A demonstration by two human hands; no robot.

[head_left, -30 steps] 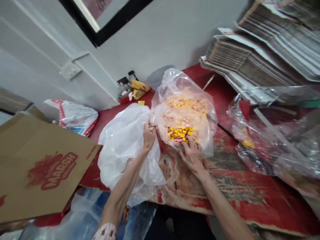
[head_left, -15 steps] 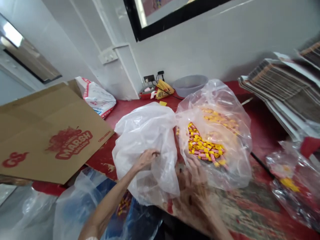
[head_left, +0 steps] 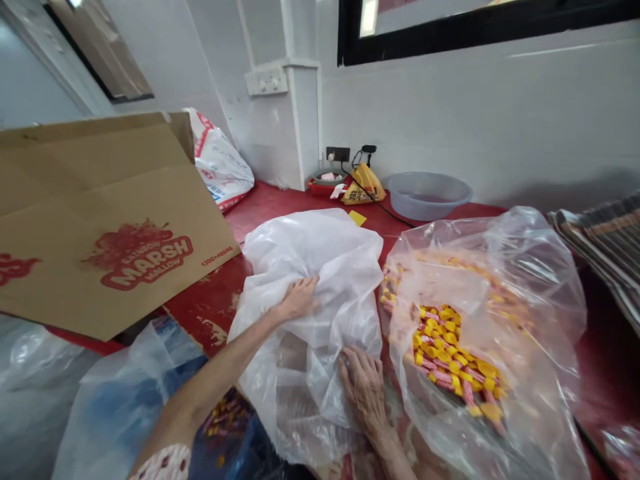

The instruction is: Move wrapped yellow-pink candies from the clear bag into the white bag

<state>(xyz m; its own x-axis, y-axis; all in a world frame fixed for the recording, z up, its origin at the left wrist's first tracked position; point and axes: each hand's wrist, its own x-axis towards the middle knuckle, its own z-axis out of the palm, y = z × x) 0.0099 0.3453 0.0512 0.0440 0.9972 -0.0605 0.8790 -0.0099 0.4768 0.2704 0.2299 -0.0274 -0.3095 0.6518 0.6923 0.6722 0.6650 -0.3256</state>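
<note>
Leftmost, a brown cardboard carton [head_left: 110, 220] printed with red "MARSH MALLOW" lettering leans over the edge of the red table [head_left: 210, 303]. Behind it a white printed sack [head_left: 220, 163] slumps against the wall. Below the carton, off the table's near edge, a bluish plastic bag [head_left: 125, 393] holds a few yellow sweets.

Next comes the empty translucent white bag [head_left: 310, 300], crumpled on the table. The left hand [head_left: 299, 298] lies on top of it, fingers spread and fairly flat, pressing the plastic rather than clutching it. The right hand [head_left: 364, 390] rests low on the same bag's near right edge, fingers stretched forward and slightly curled against the film; whether it pinches any plastic cannot be told.

Just beside that bag, to the right and touching it, sits the clear bag of sweets [head_left: 480, 333], its mouth open towards the person, with yellow and pink wrapped sweets [head_left: 450, 353] heaped inside.

Farther back by the wall stand a yellow packet [head_left: 364, 185] near a wall socket [head_left: 338, 154] and a pale plastic basin [head_left: 429, 193]. At the far right edge lies a stack of flattened cardboard [head_left: 605, 247].
</note>
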